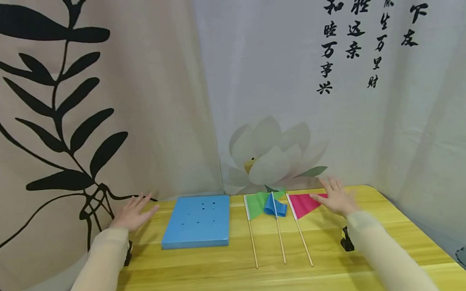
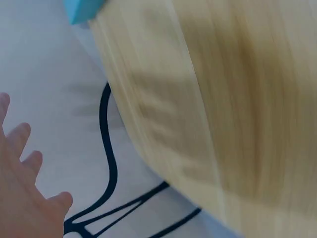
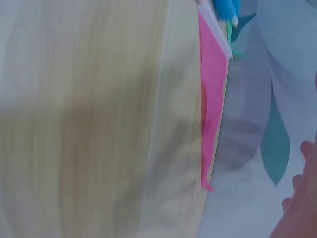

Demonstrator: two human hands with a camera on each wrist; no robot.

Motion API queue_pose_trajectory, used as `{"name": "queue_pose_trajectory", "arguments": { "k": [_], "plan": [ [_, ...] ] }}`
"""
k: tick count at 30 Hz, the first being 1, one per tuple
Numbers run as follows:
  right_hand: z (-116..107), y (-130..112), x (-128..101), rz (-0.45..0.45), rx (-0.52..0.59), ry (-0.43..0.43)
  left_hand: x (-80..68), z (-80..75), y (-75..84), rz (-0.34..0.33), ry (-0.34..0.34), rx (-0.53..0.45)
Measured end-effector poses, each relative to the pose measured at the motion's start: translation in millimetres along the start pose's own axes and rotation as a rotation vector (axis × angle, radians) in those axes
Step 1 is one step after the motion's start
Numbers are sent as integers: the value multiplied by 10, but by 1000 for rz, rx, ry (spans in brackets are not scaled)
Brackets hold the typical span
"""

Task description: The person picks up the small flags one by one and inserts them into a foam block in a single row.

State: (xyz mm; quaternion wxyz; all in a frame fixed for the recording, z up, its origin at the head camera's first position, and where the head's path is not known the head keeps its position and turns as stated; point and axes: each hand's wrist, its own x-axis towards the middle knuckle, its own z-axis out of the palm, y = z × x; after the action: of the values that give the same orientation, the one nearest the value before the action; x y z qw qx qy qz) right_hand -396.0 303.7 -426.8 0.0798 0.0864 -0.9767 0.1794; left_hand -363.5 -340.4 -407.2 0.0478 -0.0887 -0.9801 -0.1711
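My left hand [image 1: 133, 214] hovers over the table's left side with its fingers spread, holding nothing. To its right lies a blue board [image 1: 198, 222] with several small holes. Over on the right, my right hand [image 1: 338, 197] is also raised with fingers apart and holds nothing; in the head view it overlaps the tip of a pink flag [image 1: 304, 203]. Beside that flag lie a blue flag [image 1: 275, 207], partly folded, and a green flag [image 1: 256, 205], each on a thin wooden stick. The right wrist view shows the pink flag [image 3: 213, 99] along the table's far edge.
The yellow wooden table [image 1: 210, 278] has rounded far corners. Right behind it hangs a pale curtain [image 1: 165, 100] printed with dark leaves, a lotus and writing. Small black wrist devices [image 1: 347, 240] sit under the forearms.
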Motion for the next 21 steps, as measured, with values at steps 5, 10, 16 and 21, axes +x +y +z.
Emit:
{"name": "queue_pose_trajectory", "arguments": {
  "k": [5,10,16,21],
  "plan": [
    [146,-275,60,-62,111,14,6,45,67,-23,-35,-307],
    [293,-601,109,-139,271,25,-28,148,130,-51,-36,-558],
    [494,-942,108,-175,367,-9,-89,353,173,-75,11,-732],
    [676,-1169,62,-179,414,-19,-115,504,157,-89,14,-815]
  ]
}}
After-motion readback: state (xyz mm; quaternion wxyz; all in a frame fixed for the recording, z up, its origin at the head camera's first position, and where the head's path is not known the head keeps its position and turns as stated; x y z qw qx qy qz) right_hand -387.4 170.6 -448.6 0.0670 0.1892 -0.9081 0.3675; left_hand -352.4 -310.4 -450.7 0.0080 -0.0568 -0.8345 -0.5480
